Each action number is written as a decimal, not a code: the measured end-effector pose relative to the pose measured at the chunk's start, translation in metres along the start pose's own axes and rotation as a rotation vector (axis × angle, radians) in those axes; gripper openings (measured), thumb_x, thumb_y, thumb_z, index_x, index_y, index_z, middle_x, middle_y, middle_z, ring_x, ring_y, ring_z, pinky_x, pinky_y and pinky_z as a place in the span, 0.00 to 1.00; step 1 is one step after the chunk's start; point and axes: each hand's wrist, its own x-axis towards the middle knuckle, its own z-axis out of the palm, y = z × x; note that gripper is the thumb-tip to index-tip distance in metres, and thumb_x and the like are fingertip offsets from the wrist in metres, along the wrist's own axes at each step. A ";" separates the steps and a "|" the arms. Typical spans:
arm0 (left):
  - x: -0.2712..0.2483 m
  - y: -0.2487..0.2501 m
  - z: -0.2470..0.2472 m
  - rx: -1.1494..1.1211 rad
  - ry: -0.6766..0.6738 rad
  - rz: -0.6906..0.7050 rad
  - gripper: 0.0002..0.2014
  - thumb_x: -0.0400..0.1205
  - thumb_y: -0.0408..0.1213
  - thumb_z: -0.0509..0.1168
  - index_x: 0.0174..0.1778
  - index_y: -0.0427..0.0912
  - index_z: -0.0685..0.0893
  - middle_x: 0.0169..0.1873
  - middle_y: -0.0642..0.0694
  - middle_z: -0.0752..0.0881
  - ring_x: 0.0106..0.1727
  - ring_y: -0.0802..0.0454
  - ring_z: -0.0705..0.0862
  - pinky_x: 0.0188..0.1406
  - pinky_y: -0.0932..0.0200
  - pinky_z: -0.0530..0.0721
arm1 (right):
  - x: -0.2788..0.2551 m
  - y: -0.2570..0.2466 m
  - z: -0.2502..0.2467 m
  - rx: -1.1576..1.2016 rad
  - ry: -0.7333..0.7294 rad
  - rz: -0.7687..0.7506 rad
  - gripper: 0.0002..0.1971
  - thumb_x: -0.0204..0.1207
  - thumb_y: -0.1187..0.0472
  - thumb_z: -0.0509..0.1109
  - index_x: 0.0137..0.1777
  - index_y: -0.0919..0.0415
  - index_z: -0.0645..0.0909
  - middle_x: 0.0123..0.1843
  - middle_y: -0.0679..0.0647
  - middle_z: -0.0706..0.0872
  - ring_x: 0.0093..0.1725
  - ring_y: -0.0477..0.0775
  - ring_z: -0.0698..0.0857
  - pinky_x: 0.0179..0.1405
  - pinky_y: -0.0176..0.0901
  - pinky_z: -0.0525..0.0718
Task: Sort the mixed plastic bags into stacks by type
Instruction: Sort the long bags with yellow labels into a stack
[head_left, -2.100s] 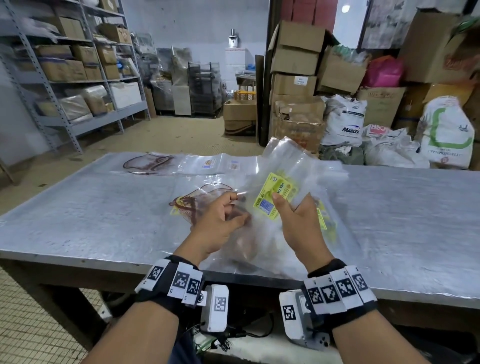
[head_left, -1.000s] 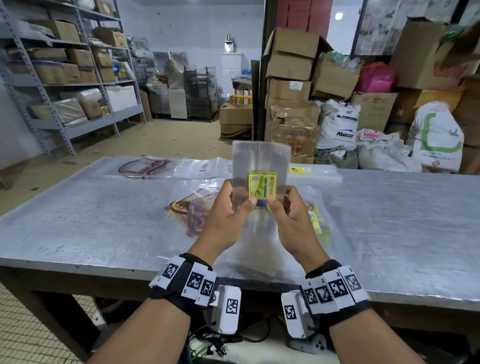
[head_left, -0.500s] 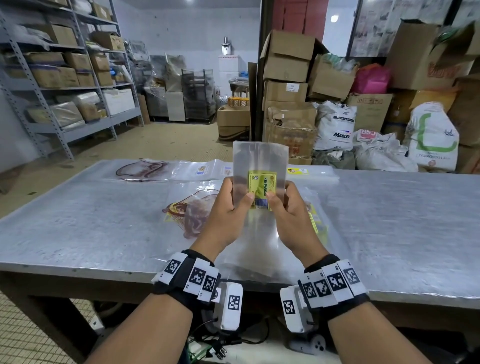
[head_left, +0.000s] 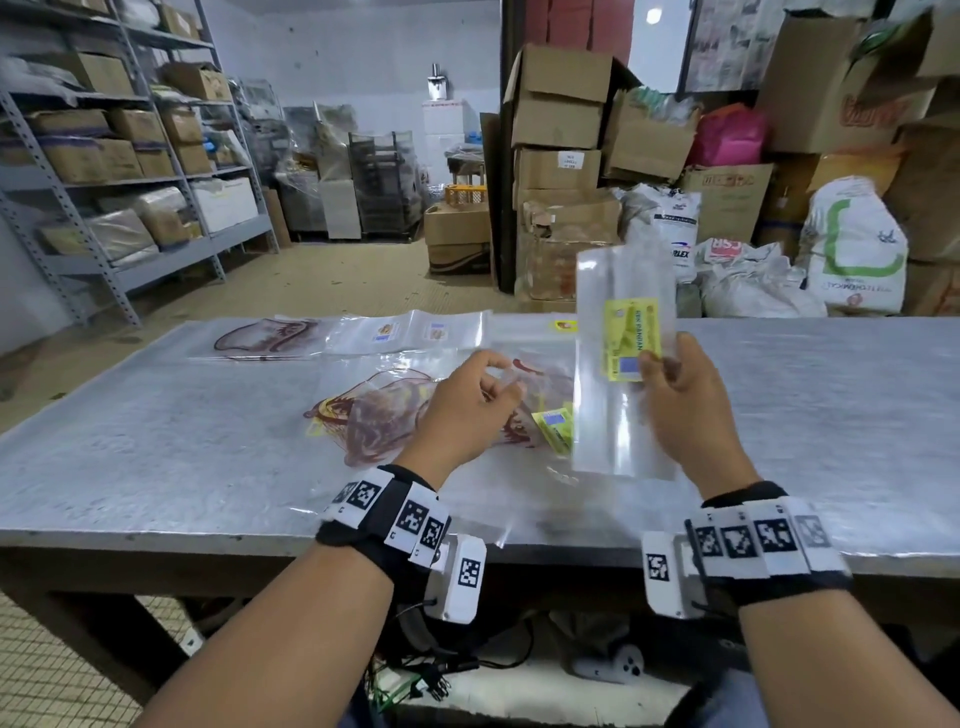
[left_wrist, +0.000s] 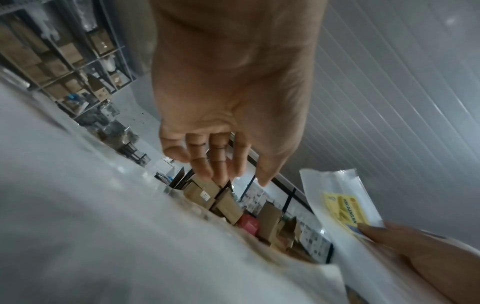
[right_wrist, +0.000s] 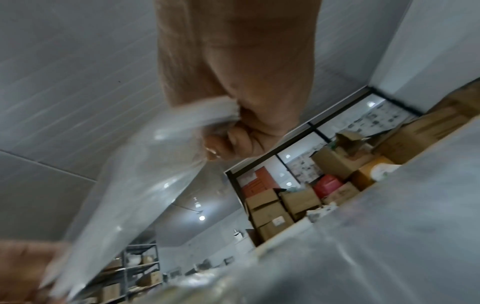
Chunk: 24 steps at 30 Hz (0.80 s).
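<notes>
My right hand (head_left: 675, 400) holds a clear bag with a yellow label (head_left: 621, 364) upright above the table, thumb on the label. The same bag (left_wrist: 345, 209) shows in the left wrist view, and the right wrist view shows it (right_wrist: 135, 195) pinched by the right hand (right_wrist: 246, 133). My left hand (head_left: 472, 400) hovers over the mixed pile (head_left: 379, 421) of red-printed and yellow-labelled bags, fingers relaxed. Nothing sits between the left fingers (left_wrist: 207, 160). Along the far edge lie a red-printed bag (head_left: 265, 338), small-label bags (head_left: 410, 330) and a yellow-label stack (head_left: 563, 326).
The grey metal table (head_left: 156, 457) stretches wide to left and right of the pile. Behind it stand cardboard boxes (head_left: 561, 119) and white sacks (head_left: 852, 249). Shelving with boxes (head_left: 104, 156) lines the left wall.
My left hand has let go of the yellow-label bag and dropped left toward the pile. The right hand alone has carried the bag to the right.
</notes>
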 end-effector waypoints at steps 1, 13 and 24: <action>0.001 -0.005 0.003 0.074 -0.031 -0.023 0.10 0.85 0.46 0.69 0.62 0.53 0.82 0.44 0.52 0.86 0.45 0.51 0.84 0.42 0.56 0.80 | 0.000 0.014 -0.011 -0.026 0.020 0.022 0.12 0.89 0.57 0.64 0.43 0.41 0.73 0.46 0.53 0.88 0.36 0.57 0.83 0.34 0.49 0.80; 0.008 -0.008 0.050 0.836 -0.438 -0.174 0.36 0.80 0.68 0.63 0.84 0.63 0.67 0.87 0.45 0.61 0.86 0.33 0.58 0.82 0.32 0.63 | -0.024 0.092 -0.050 -0.190 -0.087 0.138 0.05 0.90 0.57 0.62 0.52 0.56 0.75 0.45 0.56 0.89 0.38 0.61 0.85 0.33 0.50 0.77; 0.026 0.016 0.059 0.831 -0.362 -0.121 0.20 0.81 0.62 0.69 0.50 0.47 0.87 0.51 0.50 0.82 0.52 0.50 0.80 0.48 0.56 0.74 | -0.027 0.093 -0.057 -0.157 -0.100 0.111 0.06 0.90 0.56 0.62 0.51 0.56 0.73 0.41 0.52 0.87 0.35 0.55 0.83 0.30 0.48 0.76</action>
